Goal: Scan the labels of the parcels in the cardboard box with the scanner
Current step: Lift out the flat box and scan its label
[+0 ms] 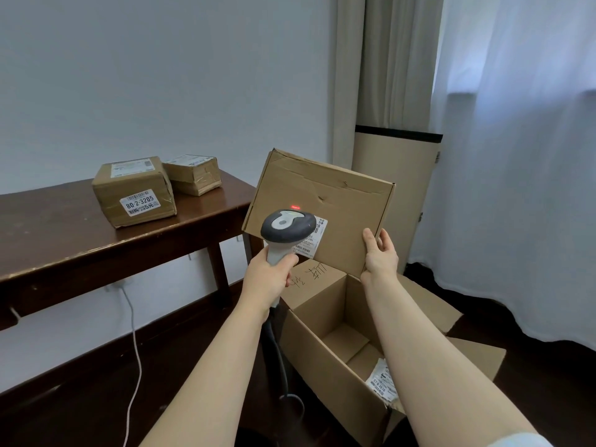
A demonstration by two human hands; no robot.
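One parcel: flat cardboard parcel [322, 201] clamped by right hand [380, 253] at its 5 o'clock corner.
Scanner: barcode scanner [285, 233] gripped in left hand [271, 275].
Aim: red dot sits at 11 o'clock of the shipping label [314, 238]; tilt down, steady.

Sitting at nine o'clock: a table [80, 253] bearing two parcels [134, 191] [193, 174], side by side and touching. Standing open at five o'clock: a cardboard box [325, 359] holding a labelled parcel [383, 380]. Hovering above it, centre: a flat parcel [322, 204], with a scanner [285, 233] just before its label [311, 240].
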